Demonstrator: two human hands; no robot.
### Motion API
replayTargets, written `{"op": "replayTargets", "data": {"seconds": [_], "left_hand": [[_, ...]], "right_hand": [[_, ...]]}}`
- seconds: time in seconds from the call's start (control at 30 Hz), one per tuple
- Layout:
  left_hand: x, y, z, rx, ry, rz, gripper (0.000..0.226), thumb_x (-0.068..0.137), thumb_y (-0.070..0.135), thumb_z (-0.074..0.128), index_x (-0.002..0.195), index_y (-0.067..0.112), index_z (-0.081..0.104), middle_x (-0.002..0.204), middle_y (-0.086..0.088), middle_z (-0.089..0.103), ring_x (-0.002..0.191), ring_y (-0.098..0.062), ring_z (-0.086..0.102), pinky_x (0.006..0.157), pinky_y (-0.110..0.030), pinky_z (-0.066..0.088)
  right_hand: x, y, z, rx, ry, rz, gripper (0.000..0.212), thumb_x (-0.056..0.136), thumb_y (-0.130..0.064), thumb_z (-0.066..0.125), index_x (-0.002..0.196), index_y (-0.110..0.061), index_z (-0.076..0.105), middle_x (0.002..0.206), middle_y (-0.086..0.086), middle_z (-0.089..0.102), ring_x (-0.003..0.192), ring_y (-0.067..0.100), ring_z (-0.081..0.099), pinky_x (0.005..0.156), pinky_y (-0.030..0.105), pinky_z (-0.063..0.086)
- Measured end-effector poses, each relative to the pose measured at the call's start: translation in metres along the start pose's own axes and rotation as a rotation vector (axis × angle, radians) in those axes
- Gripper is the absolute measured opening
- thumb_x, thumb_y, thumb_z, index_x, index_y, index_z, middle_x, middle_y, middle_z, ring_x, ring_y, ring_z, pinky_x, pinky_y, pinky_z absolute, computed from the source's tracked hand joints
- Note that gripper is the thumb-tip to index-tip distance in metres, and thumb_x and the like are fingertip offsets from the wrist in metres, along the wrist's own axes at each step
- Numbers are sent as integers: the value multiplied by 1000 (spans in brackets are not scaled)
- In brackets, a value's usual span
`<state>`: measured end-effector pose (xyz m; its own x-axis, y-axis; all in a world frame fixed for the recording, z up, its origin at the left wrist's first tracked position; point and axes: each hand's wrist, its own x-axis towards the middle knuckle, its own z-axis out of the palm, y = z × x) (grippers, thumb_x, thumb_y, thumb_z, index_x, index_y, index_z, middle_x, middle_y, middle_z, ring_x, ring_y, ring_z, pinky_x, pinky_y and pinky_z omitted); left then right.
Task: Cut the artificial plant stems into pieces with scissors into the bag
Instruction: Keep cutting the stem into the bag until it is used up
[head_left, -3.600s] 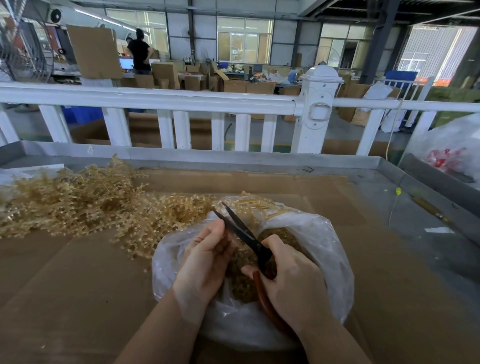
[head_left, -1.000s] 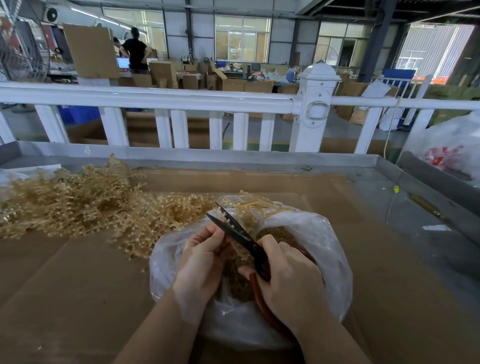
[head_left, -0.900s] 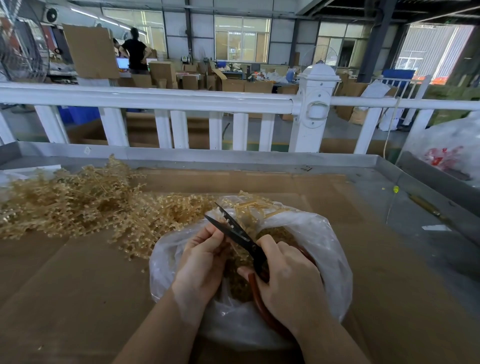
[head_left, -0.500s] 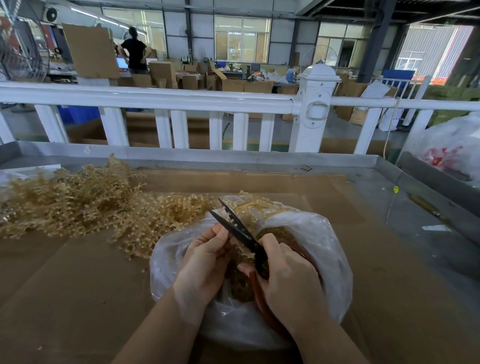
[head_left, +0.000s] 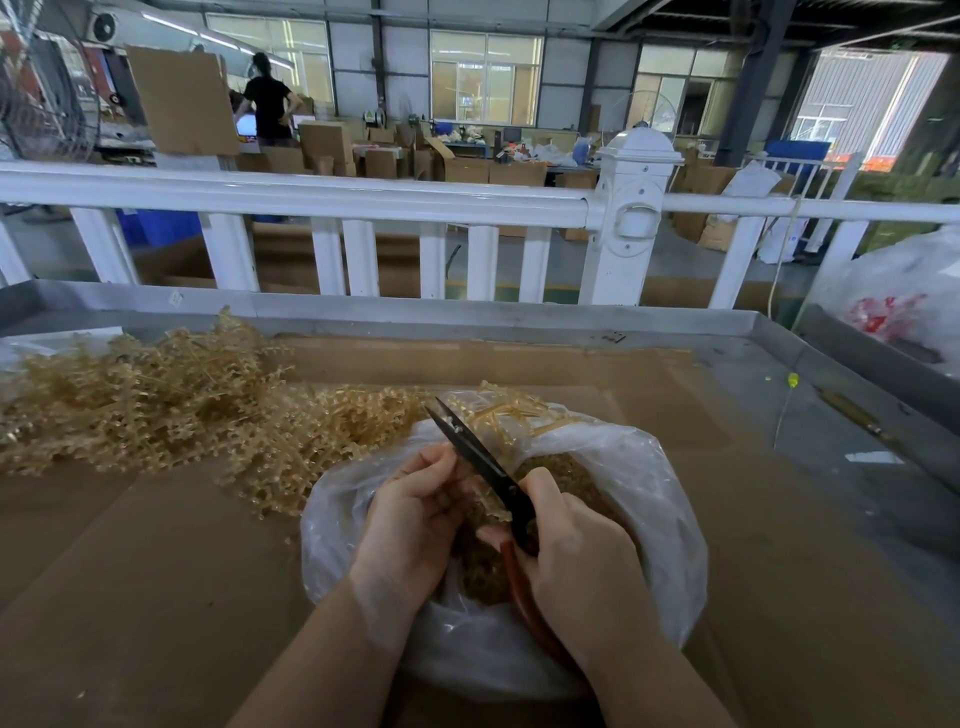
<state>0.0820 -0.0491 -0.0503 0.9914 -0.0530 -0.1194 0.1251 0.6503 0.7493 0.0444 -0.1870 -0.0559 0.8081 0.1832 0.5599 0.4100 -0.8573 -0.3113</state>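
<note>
A clear plastic bag (head_left: 649, 499) lies open on the cardboard-covered table, with cut golden-tan stem pieces (head_left: 561, 467) inside. My right hand (head_left: 582, 566) grips the red handles of black-bladed scissors (head_left: 478, 457), whose blades are closed and point up-left over the bag's mouth. My left hand (head_left: 415, 514) pinches a small plant stem right beside the blades; my fingers mostly hide the stem. A big pile of uncut golden artificial plant stems (head_left: 156, 400) spreads across the table to the left, touching the bag's rim.
The table (head_left: 519, 322) has a raised grey metal edge at the back and right. A white fence (head_left: 363, 202) runs behind it. A second plastic bag (head_left: 904, 306) sits at the far right. A person (head_left: 267, 98) stands among cardboard boxes far back.
The scissor blades, open half a second ago, have snapped closed beside my left fingers. Both hands stay over the bag's mouth.
</note>
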Motion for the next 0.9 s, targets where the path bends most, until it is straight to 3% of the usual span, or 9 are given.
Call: {"op": "replayTargets", "data": {"seconds": [0.07,0.17,0.4,0.57,0.77,0.9], "left_hand": [[0,0,-1,3,2,19,25,74,19,58,96,6,60,81,-10,59,76,-22,55,79,-34,45],[1,-2,-1,5,-3,50,14,74,18,60,84,7,58,77,-11,59,71,-21,54,76,-33,46],[4,-5,-5,51,-62,66,5,74,9,57,72,5,58,60,-6,62,54,-15,61,53,-26,54],[3,-4,-5,58,-84,43,7,74,8,58,78,3,58,61,-7,63,56,-16,63,55,-26,55],[0,-3,2,23,-38,51,14,83,3,52,71,3,59,60,-9,62,52,-15,63,49,-24,53],[-1,-3,2,28,-47,65,5,75,6,56,73,2,58,57,-7,61,50,-13,61,49,-22,52]], "right_hand": [[0,0,0,10,1,-2,37,87,-52,54,99,-18,55,72,-5,61,61,11,58,54,23,49],[0,1,0,34,23,-1,38,86,-55,48,97,-19,55,73,-6,61,61,7,57,54,19,49],[-1,3,1,30,41,11,34,85,-56,55,95,-23,53,74,-8,59,63,5,55,56,19,47],[-1,3,1,30,17,7,34,86,-57,54,98,-25,52,77,-8,60,66,5,55,59,19,48],[-1,5,1,4,3,10,41,87,-56,55,105,-19,52,75,-4,61,64,14,60,56,27,50],[0,5,2,-8,-14,8,42,88,-55,54,107,-19,52,75,-4,62,64,14,61,56,28,52]]}}
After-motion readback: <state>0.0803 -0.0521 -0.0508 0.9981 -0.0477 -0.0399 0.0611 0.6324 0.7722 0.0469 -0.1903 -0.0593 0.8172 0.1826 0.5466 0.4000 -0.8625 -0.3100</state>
